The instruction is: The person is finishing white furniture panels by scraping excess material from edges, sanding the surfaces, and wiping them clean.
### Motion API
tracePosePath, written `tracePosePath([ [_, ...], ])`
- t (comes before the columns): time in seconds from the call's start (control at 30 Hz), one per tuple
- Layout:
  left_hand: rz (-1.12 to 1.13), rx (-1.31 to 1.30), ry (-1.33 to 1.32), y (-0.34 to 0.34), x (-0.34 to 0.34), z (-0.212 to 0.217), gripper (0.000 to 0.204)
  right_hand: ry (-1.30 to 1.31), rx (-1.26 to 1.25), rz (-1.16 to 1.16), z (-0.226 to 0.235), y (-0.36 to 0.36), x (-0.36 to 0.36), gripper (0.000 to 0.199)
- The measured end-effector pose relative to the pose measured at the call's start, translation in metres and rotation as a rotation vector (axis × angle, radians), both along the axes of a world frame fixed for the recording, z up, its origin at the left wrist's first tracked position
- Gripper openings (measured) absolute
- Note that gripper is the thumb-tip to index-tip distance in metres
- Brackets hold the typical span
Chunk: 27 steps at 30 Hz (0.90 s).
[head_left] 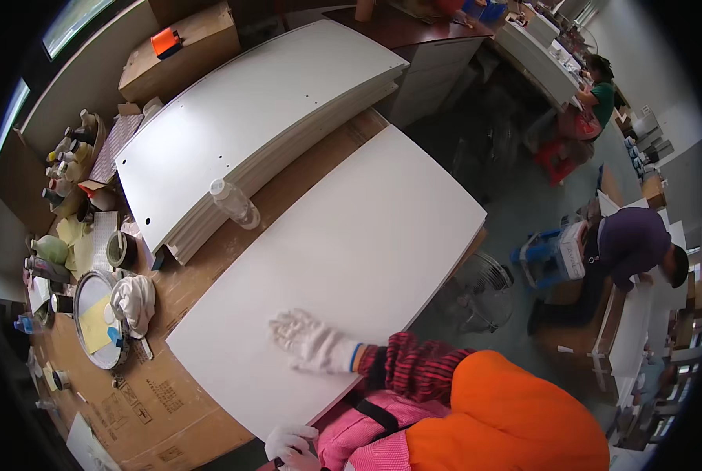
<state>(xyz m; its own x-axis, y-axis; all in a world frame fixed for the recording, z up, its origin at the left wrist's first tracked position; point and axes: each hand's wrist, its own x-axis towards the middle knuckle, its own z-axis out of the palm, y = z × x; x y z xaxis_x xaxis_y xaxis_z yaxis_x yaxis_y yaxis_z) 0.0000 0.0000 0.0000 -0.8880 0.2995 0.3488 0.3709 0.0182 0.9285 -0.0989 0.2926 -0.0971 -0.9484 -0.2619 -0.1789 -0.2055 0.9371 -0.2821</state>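
Head view: my right hand [308, 341], in a white glove, lies flat on the big white panel [343, 259], fingers spread open, palm down, gripping nothing. It sits near the panel's near edge, toward my side. Red-and-black striped sleeve behind the glove, pink apron and orange fabric below it.

My left hand [288, 445], also white-gloved, is at the bottom of frame just off the panel's near corner. Partly cut off and bunched up; can't tell if the fingers are closed on anything.

The panel lies flat on a cardboard-covered bench [170, 408], overhanging the bench on the right side. Beyond it, a stack of white panels [249, 118] sits apart from it, with a strip of cardboard showing between. A clear plastic bottle [235, 203] lies at the stack's near edge.

Left of the panel: a round metal tray [84, 294] with a yellow sheet in it, a crumpled white cloth [135, 302] on its rim, a roll of tape [119, 250], small bottles further back.

Two other people work off to the right, well apart from me.
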Motion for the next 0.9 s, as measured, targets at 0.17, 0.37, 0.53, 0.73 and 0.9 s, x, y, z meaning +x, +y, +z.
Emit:
tracePosePath([
  [0.17, 0.173, 0.079, -0.455, -0.037, 0.041, -0.047, 0.039, 0.363, 0.279, -0.662, 0.013, 0.212, 0.012, 0.082],
  [0.37, 0.537, -0.26, -0.866, -0.035, 0.079, -0.075, 0.031, 0.33, 0.363, -0.604, 0.011, 0.199, -0.089, 0.081],
  [0.53, 0.266, 0.123, -0.753, 0.003, 0.033, -0.018, 0.033, 0.085, -0.012, 0.003, 0.038, -0.085, -0.134, 0.086],
  [0.73, 0.376, -0.008, -0.559, 0.025, 0.005, 0.012, 0.033, -0.03, -0.365, 0.953, 0.049, -0.27, -0.079, 0.049],
  [0.9, 0.676, -0.012, -0.675, 0.008, 0.027, 0.006, 0.028, 0.132, -1.084, 0.199, 0.02, -0.182, -0.073, 0.037],
])
